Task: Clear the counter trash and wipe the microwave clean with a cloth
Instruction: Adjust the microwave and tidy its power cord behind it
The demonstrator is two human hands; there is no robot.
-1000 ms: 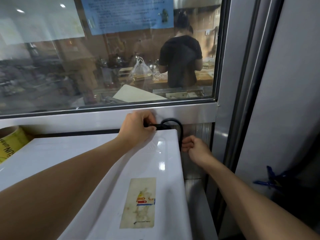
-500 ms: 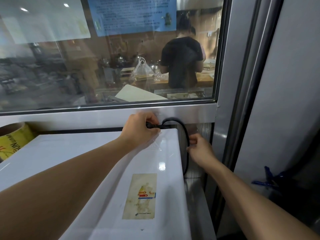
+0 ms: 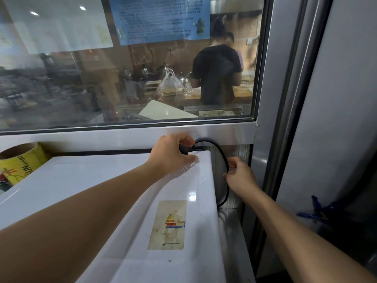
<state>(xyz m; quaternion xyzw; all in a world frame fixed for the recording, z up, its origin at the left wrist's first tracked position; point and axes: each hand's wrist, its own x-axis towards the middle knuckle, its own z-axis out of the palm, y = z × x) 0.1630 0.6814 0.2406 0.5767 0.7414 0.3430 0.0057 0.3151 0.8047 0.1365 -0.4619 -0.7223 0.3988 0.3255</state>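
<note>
The white microwave (image 3: 114,201) fills the lower left, its top tilted toward the window. The left hand (image 3: 173,154) reaches across to the back corner at about 1 o'clock, its grip curled round the black cord (image 3: 223,158). The right hand (image 3: 239,176), beside the microwave's right edge, pinches the same cord where it loops down.

Both arms extended forward. Left hand (image 3: 173,153) fingers curled, gripping black cable (image 3: 221,158); right hand (image 3: 240,176) pinching same cable lower.
</note>
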